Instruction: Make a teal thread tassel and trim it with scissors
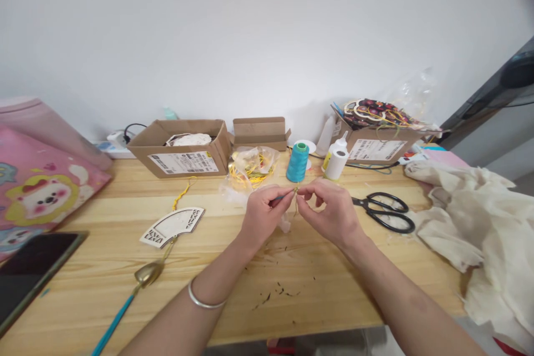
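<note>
My left hand (267, 208) and my right hand (329, 208) meet over the middle of the table, fingertips almost touching. Both pinch a thin yellowish-green cord (296, 190), whose loose end hangs between them. A small dark blue bit (278, 198) shows at my left fingers; I cannot make out what it belongs to. Just behind the hands stands a cone of turquoise thread (297, 164). Black-handled scissors (386, 211) lie right of my right hand, blades partly hidden by it. To the left lie a white fan-shaped ornament (173, 225) with a yellow cord and a gold spoon (148, 273) with a blue handle.
Cardboard boxes (183, 147) line the wall, with a bag of yellow cords (252, 169) before them. White bottles (336, 164) stand by the right box (377, 144). Cream cloth (479, 222) covers the right side. A tablet-like device (35, 267) and pink bag (45, 189) are left.
</note>
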### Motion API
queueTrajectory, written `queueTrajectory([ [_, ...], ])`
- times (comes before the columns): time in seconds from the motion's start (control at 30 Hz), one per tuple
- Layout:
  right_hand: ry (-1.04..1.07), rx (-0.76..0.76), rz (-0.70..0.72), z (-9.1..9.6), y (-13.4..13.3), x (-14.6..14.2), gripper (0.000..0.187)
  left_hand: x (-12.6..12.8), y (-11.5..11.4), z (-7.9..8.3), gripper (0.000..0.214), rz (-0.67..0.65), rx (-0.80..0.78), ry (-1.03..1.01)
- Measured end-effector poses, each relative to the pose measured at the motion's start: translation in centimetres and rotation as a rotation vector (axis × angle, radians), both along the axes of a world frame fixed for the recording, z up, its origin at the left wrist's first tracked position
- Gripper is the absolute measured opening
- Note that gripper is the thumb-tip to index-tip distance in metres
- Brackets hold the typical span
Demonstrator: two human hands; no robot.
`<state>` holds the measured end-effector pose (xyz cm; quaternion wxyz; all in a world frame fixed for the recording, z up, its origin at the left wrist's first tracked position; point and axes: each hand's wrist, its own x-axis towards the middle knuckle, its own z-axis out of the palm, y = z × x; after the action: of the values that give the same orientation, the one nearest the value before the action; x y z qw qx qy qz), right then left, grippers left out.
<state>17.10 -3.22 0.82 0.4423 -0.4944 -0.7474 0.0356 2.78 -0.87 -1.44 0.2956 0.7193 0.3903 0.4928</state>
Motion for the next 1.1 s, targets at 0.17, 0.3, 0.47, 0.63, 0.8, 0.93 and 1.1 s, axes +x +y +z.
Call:
queueTrajectory([
  [0.17, 0.040, -0.074, -0.011, -0.2, -0.1, -0.1, 0.009, 0.1, -0.2, 0.2, 0.014, -0.010, -0.026, -0.059],
  [0.3, 0.097, -0.112, -0.016, -0.4, -0.1, -0.1, 0.010, 0.2, -0.3, 0.4, 0.013, -0.024, -0.065, -0.106],
  [0.47, 0.106, -0.072, -0.018, -0.6, -0.1, -0.2, 0.012, 0.3, -0.5, 0.5, 0.013, -0.031, -0.074, -0.127],
  [0.63, 0.113, -0.023, -0.021, -0.6, -0.1, -0.2, 0.014, 0.7, -0.7, 0.6, 0.013, -0.037, -0.127, -0.138],
  [0.8, 0.057, 0.021, -0.024, -0.7, -0.1, -0.3, 0.018, 1.0, -0.6, 0.2, 0.013, -0.021, -0.324, -0.281],
  [0.93, -0.043, 0.065, -0.043, -0.8, 0.0, -0.3, 0.020, 1.1, -0.4, 0.1, 0.014, -0.030, -0.445, -0.378],
  [1.1, -0.214, 0.142, -0.143, -0.9, -0.1, -0.5, 0.027, 1.3, -0.3, -0.1, 0.016, -0.104, -0.561, -0.497],
])
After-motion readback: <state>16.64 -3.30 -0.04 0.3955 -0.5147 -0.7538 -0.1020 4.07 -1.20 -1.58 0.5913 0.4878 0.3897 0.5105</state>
